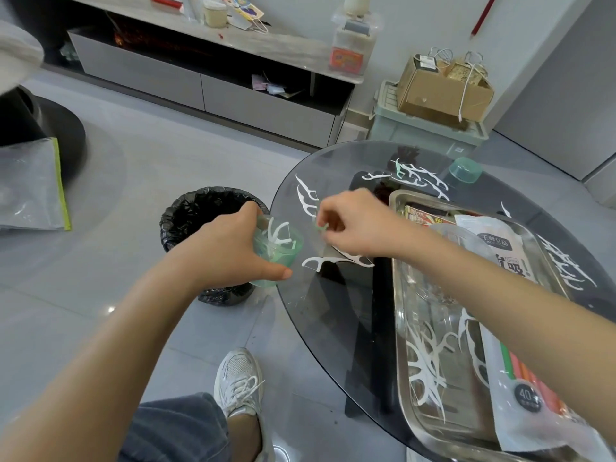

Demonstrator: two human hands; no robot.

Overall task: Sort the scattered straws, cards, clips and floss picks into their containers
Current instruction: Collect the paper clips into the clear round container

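Fingertips (322, 225) of the right hand (353, 225) were pinched narrow on a pale green floss pick (320, 227), which hung just above the glass table (333, 315) near its left edge. Only a short part of the pick showed below the fingers, so its long axis could not be read with confidence.

Just to the left, the left hand (230, 251) was wrapped around a translucent green cup (283, 251), thumb along the near side and fingers behind it. The cup was tilted with its mouth toward the right hand, held at the table's rim and above a bin lined with a black bag (206, 211). Several white floss picks (278, 233) already stood in the cup.

The move ahead seemed to turn on that short gap: the cup's mouth lay directly left of the pinched pick and close to it, so the right hand was clearly the nearer one to make the drop.

More white picks lay loose on the glass: one (323, 261) just below the right wrist with its long axis running left to right, a pair (306, 198) beyond the hands, and a cluster (420, 178) farther back beside a green lid (465, 170). Others lay in the steel tray (405, 378) on the right, along with a bag of straws (523, 395).
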